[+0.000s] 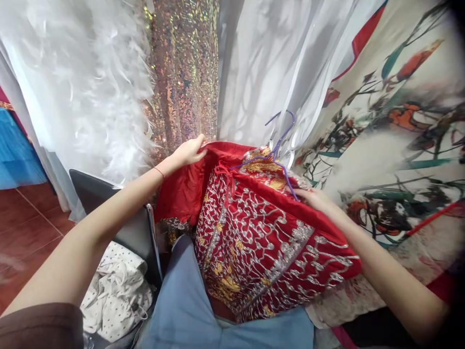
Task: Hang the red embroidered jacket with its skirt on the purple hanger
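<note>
A red skirt (254, 228) with silver and gold embroidery and a tied red drawstring (225, 177) lies over my lap, its waist spread wide. My left hand (191, 149) is closed on the waist edge at the far left, where the plain red lining shows. At the right, my right hand (315, 199) is partly hidden behind the waistband, with its fingers closed at the lower end of a purple hanger (284, 127). The hanger stands tilted at the skirt's opening, hook up. Gold-and-silver embroidered cloth (263, 165) sits behind and below its arms.
White feathery cloth (90, 87), a sequined garment (183, 68) and white fabric (261, 63) hang in front. Floral cloth (403, 121) hangs at the right. A black chair back (109, 203) and a dotted white cloth (119, 291) are at the left, above a tiled floor (32, 228).
</note>
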`<state>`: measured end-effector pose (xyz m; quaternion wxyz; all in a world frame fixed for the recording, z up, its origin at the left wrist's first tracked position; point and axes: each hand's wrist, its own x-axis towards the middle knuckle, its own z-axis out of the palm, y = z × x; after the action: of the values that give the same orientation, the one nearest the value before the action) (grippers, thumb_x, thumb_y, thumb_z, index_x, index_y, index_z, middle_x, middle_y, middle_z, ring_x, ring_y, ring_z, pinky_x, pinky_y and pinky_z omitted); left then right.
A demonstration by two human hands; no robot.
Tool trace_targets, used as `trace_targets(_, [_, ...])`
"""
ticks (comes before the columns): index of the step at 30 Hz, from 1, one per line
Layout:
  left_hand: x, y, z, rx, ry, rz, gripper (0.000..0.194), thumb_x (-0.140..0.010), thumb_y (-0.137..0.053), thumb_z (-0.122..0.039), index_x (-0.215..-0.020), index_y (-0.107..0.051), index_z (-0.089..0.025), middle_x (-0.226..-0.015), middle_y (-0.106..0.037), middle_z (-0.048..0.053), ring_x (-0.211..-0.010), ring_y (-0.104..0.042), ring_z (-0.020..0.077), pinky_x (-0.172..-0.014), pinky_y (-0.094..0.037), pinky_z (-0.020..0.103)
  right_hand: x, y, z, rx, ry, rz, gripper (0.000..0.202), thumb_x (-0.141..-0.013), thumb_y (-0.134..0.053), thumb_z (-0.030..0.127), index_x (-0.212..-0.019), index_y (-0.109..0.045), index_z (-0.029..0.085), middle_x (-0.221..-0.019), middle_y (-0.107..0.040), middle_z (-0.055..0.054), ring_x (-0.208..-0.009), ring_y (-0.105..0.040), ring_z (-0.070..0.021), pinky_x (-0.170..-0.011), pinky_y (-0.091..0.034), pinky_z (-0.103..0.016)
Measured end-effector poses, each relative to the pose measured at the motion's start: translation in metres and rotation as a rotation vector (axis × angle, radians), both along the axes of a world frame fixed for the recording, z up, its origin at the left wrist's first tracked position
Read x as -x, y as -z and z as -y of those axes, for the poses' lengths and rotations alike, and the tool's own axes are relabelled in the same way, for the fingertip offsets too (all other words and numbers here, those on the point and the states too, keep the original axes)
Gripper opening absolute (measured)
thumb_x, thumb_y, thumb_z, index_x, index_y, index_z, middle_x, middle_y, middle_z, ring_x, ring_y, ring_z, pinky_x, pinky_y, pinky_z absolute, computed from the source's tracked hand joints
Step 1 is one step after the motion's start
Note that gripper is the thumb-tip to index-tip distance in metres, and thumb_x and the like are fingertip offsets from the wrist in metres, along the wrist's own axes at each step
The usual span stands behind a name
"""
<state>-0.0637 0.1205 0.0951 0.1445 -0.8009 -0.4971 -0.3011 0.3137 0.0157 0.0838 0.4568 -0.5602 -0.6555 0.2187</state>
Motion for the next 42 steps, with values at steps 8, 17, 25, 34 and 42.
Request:
trace_targets(8, [-0.039, 0.014, 0.001, 0.215, -0.154, -0.056, 0.041, -0.091, -0.053, -0.054, -0.095, -0.066, -0.015, -0.093, -0.071, 0.013, -0.088, -0.068, 0.0261, -0.073, -0.045, 0.030, -0.035, 0.003, 0.040, 0.018, 0.145, -0.007, 0.046, -0.065, -0.074, 0.056, -0.090, -0.067, 0.018, -0.079, -0.070, -0.003, -0.066, -0.058, -0.0160, -0.060, -0.044, -0.026])
trace_targets(17, [-0.082, -0.033, 0.107, 0.277, -0.169, -0.252, 0.057, -0.081, -0.054, -0.071, -0.091, -0.071, -0.017, -0.079, -0.068, 0.010, -0.084, -0.066, 0.0265, -0.073, -0.047, 0.033, -0.098, -0.001, 0.060, -0.196, 0.323, 0.065, 0.038, -0.069, -0.073, 0.051, -0.093, -0.073, 0.021, -0.076, -0.065, -0.001, -0.064, -0.051, -0.0140, -0.058, -0.036, -0.026])
trace_targets(25, [-0.190, -0.057, 0.096, -0.230, 0.465, -0.112, 0.041, -0.089, -0.052, -0.032, -0.126, -0.056, -0.014, -0.120, -0.064, 0.014, -0.111, -0.058, 0.0264, -0.091, -0.043, 0.038, -0.111, -0.002, 0.058, -0.193, 0.175, 0.089, 0.028, -0.076, -0.068, 0.039, -0.090, -0.073, 0.016, -0.085, -0.070, -0.006, -0.075, -0.055, -0.0167, -0.070, -0.039, -0.027])
trace_targets(34, [-0.238, -0.048, 0.062, -0.105, 0.465, -0.181, 0.027, -0.089, -0.050, -0.028, -0.080, -0.073, -0.016, -0.077, -0.071, 0.010, -0.078, -0.063, 0.0196, -0.092, -0.041, 0.041, -0.080, 0.003, 0.046, -0.454, 0.642, 0.617, 0.026, -0.084, -0.063, 0.040, -0.091, -0.066, 0.015, -0.096, -0.068, -0.015, -0.091, -0.058, -0.0268, -0.074, -0.040, -0.032])
trace_targets(42, [-0.241, -0.030, 0.063, -0.017, 0.328, -0.024, 0.036, -0.090, -0.049, -0.038, -0.076, -0.075, -0.017, -0.073, -0.071, 0.012, -0.070, -0.065, 0.0197, -0.059, -0.037, 0.033, -0.027, 0.007, 0.003, 0.019, -0.057, -0.069, 0.028, -0.083, -0.052, 0.045, -0.096, -0.058, 0.020, -0.084, -0.070, -0.003, -0.080, -0.065, -0.0184, -0.077, -0.051, -0.032])
